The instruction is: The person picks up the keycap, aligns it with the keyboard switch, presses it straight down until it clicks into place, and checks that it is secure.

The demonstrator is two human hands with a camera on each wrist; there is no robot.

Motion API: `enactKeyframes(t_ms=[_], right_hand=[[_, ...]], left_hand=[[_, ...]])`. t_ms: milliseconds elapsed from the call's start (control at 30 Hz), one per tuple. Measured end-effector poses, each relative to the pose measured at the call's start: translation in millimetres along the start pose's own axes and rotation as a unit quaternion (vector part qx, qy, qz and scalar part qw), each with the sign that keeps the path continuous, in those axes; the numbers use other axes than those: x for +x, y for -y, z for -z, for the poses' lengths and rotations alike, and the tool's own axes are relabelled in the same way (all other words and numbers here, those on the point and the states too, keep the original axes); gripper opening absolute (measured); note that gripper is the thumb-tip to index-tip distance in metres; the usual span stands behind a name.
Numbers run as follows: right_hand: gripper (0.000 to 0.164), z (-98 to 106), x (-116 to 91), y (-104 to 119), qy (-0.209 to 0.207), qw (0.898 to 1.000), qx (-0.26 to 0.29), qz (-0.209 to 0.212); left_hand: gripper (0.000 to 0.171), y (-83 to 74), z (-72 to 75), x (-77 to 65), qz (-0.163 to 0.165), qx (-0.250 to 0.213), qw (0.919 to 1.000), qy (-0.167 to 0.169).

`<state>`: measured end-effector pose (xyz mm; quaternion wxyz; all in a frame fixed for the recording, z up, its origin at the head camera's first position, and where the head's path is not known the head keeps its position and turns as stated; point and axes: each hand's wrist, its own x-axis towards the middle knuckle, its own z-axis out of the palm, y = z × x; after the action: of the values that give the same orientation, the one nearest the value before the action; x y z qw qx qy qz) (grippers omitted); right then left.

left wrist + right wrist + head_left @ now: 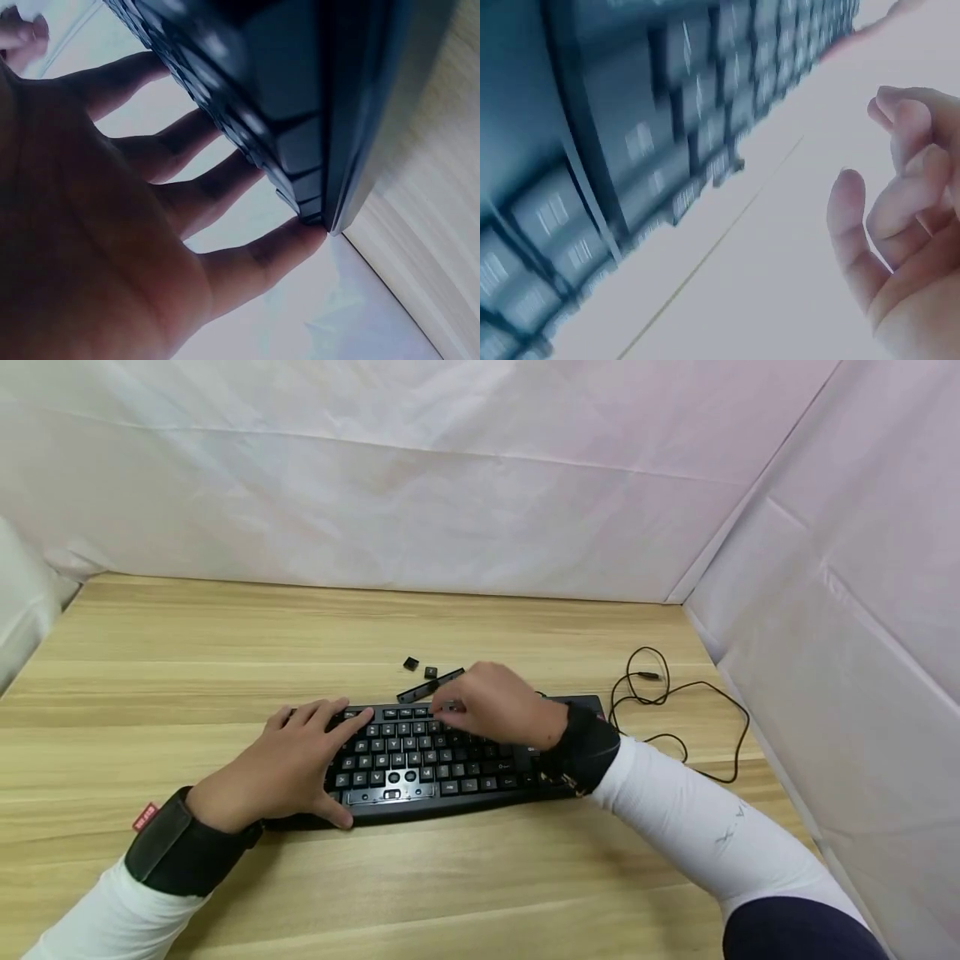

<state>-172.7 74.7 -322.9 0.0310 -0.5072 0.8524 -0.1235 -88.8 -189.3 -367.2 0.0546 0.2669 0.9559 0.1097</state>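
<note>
A black keyboard [397, 810] lies on the wooden table, its space bar slot and a few key places above it bare of caps. My left hand [292, 768] spreads over the keyboard's left part, thumb by the near edge and fingers towards the far edge. In the left wrist view its fairly straight fingers [262, 262] touch the keyboard. Above the upper keys hovers my right hand [495, 706]. In the right wrist view its loosely bent fingers [907, 202] are apart from the keyboard, and nothing shows between them.
Behind the keyboard lie two loose keycaps [411, 663] and a long black bar [416, 692], partly hidden by the right hand, that looks like a space bar. A looped black cable [705, 684] lies to the right. White cloth walls [375, 510] enclose the table [225, 635].
</note>
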Motion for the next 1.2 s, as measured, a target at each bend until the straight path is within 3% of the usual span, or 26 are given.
enactKeyframes(t_ms=[267, 400, 567, 800, 1200], right_hand=[[0.012, 4, 19, -37, 0.013, 0.998, -0.044, -0.046], [0.016, -1, 27, -48, 0.03, 0.997, -0.054, -0.044], [0.017, -4, 45, -48, 0.053, 0.996, -0.063, -0.037], [0.03, -12, 67, -45, 0.091, 0.989, -0.093, -0.07], [0.028, -20, 79, -42, 0.122, 0.978, -0.135, -0.102]], left_hand=[[0.128, -2.8, -1.8, -0.9, -0.005, 0.002, 1.0, -0.007], [0.127, -5.0, -2.3, -0.7, -0.008, 0.002, 0.9999, -0.009], [0.129, -5.0, -2.2, -1.1, -0.004, 0.008, 0.9999, -0.01], [0.128, -5.8, -1.0, -2.3, -0.003, 0.007, 0.9999, -0.007], [0.128, -9.2, -1.8, 0.6, -0.013, 0.004, 0.9998, -0.012]])
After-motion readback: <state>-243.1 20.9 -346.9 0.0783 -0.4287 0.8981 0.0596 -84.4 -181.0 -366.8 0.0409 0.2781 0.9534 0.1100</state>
